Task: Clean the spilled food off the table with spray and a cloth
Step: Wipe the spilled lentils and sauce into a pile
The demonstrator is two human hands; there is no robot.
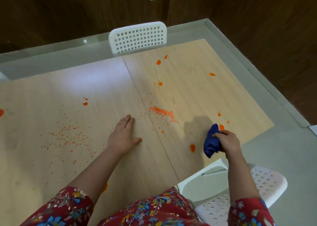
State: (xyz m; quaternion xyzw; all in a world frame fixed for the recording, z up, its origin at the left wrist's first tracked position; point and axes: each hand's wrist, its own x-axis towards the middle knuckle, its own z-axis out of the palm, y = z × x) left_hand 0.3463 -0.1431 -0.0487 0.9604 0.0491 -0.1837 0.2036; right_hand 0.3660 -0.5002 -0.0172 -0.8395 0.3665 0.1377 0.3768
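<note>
A light wooden table (103, 91) carries orange spilled food: a dense heap of small grains (163, 112) near the middle, scattered grains (68, 138) on the left, and several orange sauce blobs such as one (192, 147) near the front right edge. My right hand (227, 142) grips a bunched dark blue cloth (211, 142) just above the table's right part, beside that blob. My left hand (124, 136) lies flat on the table, palm down, fingers apart, holding nothing. No spray bottle is in view.
A white perforated chair (138, 37) stands at the table's far edge. A second white chair (240, 188) stands at the near right corner, under my right arm. Grey floor and dark wooden walls surround the table.
</note>
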